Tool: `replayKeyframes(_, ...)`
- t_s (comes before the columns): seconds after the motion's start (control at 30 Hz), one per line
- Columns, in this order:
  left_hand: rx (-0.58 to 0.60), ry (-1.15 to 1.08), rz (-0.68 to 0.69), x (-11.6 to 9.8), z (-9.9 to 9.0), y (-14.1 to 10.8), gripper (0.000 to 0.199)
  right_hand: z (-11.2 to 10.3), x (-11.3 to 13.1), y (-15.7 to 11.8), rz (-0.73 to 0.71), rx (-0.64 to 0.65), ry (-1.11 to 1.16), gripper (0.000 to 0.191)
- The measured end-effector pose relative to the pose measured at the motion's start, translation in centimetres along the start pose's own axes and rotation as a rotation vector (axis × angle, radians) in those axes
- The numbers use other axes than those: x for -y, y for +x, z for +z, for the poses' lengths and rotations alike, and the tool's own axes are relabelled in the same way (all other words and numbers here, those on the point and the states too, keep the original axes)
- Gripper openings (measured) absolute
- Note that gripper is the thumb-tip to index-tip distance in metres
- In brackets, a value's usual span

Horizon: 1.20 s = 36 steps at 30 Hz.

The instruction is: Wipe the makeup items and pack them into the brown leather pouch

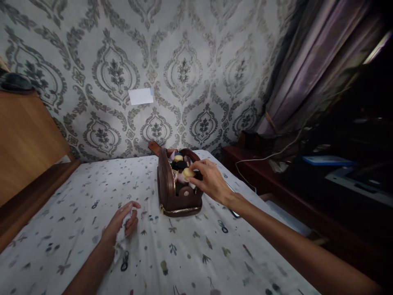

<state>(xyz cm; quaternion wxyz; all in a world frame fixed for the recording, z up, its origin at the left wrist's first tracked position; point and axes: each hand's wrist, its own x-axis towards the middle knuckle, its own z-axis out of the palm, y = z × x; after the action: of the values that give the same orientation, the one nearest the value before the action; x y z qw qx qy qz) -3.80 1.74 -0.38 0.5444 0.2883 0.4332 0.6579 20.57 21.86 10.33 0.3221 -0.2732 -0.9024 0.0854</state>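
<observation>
A brown leather bag (167,186) stands unzipped on the patterned white sheet, with several small items packed inside. Over its opening, my right hand (208,180) pinches a small round yellowish item (188,173) between thumb and fingers. Below that item is something pinkish, partly covered. My left hand (124,221) rests on the sheet to the left of the bag, its fingers curled around a crumpled white tissue (122,235).
The sheet (92,184) spreads around the bag. A flat phone-like object (235,214) lies partly behind my right wrist. A wooden panel (27,139) stands at left. At right are a dark red ledge (264,176), a white cable (260,159) and a curtain (307,61).
</observation>
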Motion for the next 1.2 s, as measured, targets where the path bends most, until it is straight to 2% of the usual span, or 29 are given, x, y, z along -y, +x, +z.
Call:
replayKeyframes(0.37,0.01,0.012,-0.009,0.8,-1.1,0.7,0.032,1.9,-0.2,1.3,-0.052,0.046,-0.158,0.01)
replayKeyframes(0.5,0.025,0.025,0.0,1.3,-1.7,1.0,0.032,2.2,-0.1,1.1,-0.078,0.025,-0.215,0.012)
replayKeyframes(0.63,0.007,0.026,-0.005,1.3,-1.4,0.8,0.031,2.5,-0.1,1.0,-0.078,0.01,-0.25,0.013)
replayKeyframes(0.9,-0.012,0.07,-0.003,0.7,-0.9,0.7,0.034,2.0,0.2,0.6,-0.039,0.06,-0.089,0.008)
replayKeyframes(1.2,-0.011,0.079,-0.008,0.8,-1.1,0.7,0.036,1.7,1.0,0.5,0.02,0.065,-0.003,0.017)
